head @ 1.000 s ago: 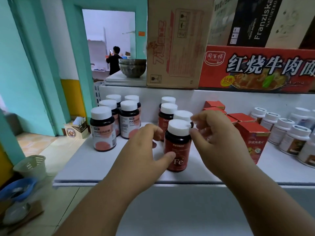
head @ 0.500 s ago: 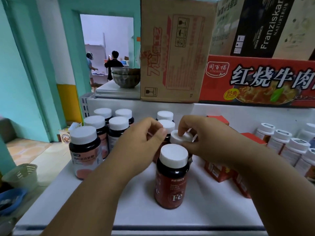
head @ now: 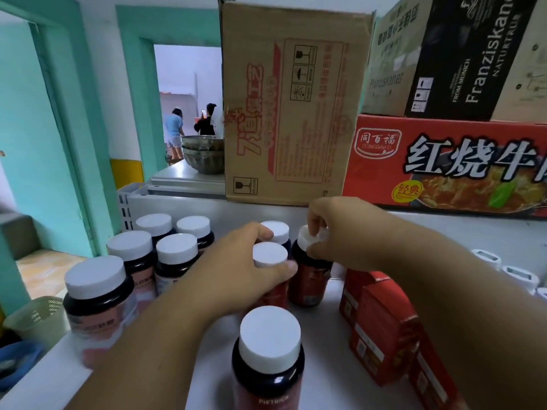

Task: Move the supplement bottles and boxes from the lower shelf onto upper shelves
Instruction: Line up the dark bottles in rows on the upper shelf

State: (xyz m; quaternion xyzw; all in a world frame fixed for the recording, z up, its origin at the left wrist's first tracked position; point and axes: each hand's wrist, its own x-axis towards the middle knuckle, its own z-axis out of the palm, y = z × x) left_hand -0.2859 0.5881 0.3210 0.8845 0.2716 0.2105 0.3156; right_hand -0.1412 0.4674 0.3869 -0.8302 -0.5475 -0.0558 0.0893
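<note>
Dark supplement bottles with white caps stand on a white shelf point(head: 331, 365). My left hand point(head: 236, 270) grips a red-labelled bottle point(head: 270, 255) around its neck and body. To its right, my right hand point(head: 331, 229) pinches the cap of a second red-labelled bottle point(head: 307, 279). A third white cap point(head: 276, 230) shows just behind them. A red-labelled "Fe" bottle point(head: 268, 359) stands alone at the front. Several pink-labelled bottles point(head: 97, 303) cluster at the left. Red supplement boxes point(head: 381, 321) lie at the right.
Above the shelf sit a brown carton point(head: 293, 108), a red noodle box point(head: 450, 164) and beer cartons point(head: 461, 54). White-capped bottles point(head: 518, 276) line the far right. Stacked metal bowls point(head: 204, 155) stand at the left. Two people stand beyond the doorway point(head: 189, 105).
My view has moved closer and lower over the shelf. Both hands left the front Fe bottle and reached back; the left now grips one rear bottle, the right pinches another's cap.
</note>
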